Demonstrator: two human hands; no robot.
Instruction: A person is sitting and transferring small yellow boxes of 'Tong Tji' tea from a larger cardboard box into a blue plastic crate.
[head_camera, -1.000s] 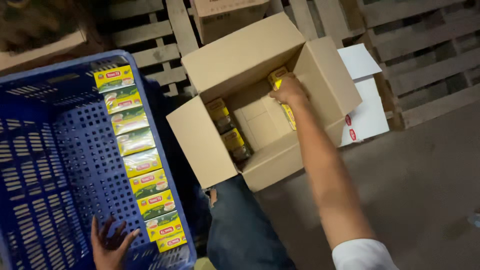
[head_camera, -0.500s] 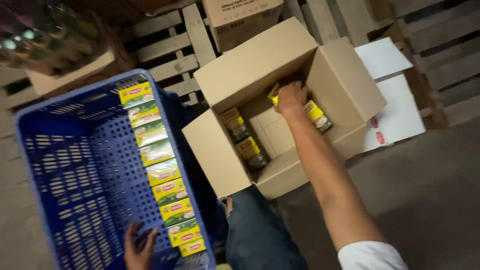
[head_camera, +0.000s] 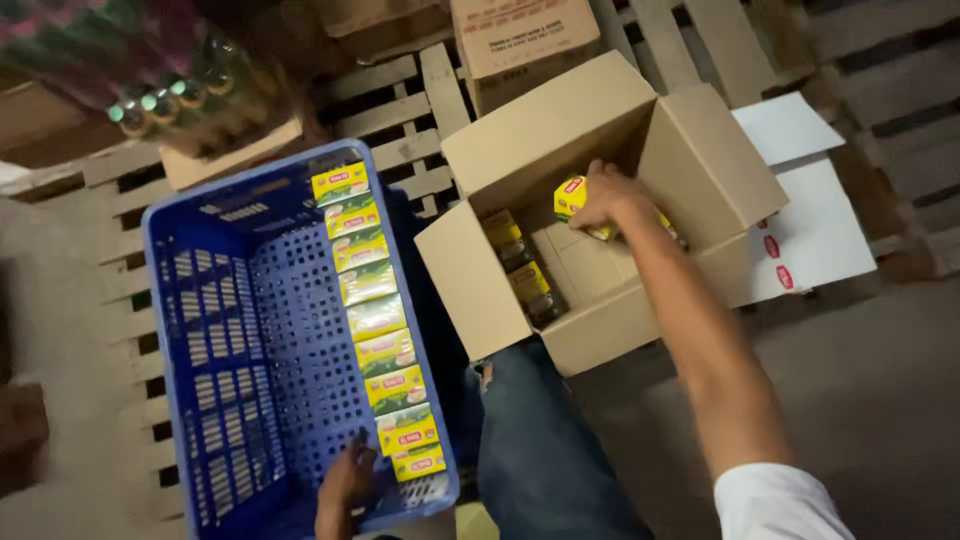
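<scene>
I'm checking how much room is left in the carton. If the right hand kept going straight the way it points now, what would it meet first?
The right hand, already gripping a yellow packet, points up toward the far inner wall of the cardboard box. That wall would probably come first, though depth is unclear.

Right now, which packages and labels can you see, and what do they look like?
Yellow-green packets: row along the blue crate's right wall.
Yellow packet: in right hand, inside the open brown carton.
Closed brown carton: behind.
White sheets, red labels: right of carton.
</scene>
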